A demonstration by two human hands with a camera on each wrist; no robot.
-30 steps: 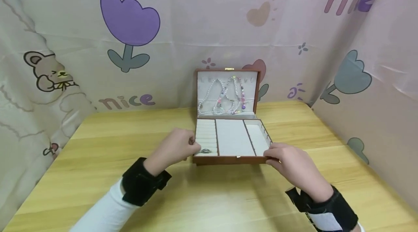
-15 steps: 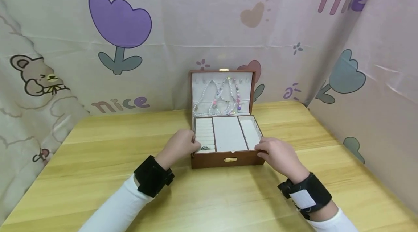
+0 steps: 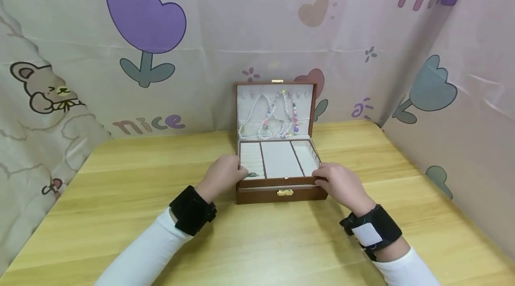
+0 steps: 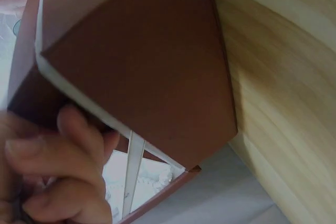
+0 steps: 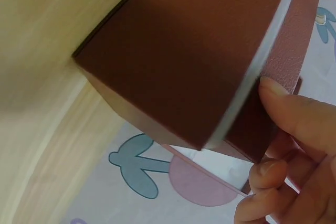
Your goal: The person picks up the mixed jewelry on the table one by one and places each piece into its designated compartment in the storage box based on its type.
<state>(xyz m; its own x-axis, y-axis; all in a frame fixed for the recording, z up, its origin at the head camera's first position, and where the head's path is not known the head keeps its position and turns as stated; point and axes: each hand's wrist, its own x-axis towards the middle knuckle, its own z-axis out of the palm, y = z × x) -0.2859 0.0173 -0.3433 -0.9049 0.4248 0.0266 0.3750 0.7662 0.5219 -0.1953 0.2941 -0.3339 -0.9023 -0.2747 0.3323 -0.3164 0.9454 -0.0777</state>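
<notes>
A brown jewelry tray (image 3: 281,161) with pale lining and three compartments sits over the front of an open brown jewelry box (image 3: 261,196). My left hand (image 3: 222,173) grips the tray's left side near the front corner, and its curled fingers show in the left wrist view. On the other side, my right hand (image 3: 342,183) pinches the front right corner between thumb and fingers. A pale rim of the box shows below the tray, so the tray stands slightly raised at the front. Small silvery rings (image 3: 252,174) lie in the left ridged compartment.
The box's raised lid (image 3: 251,98) stands at the back, with several beaded necklaces (image 3: 277,116) hanging inside it. A gold clasp (image 3: 284,192) is on the box front. A patterned curtain (image 3: 217,53) rises behind the wooden table (image 3: 257,241).
The tray has moved back over the box, held by both hands. Its front hid the clasp a second ago; the clasp shows now, with the pale rim above it.
</notes>
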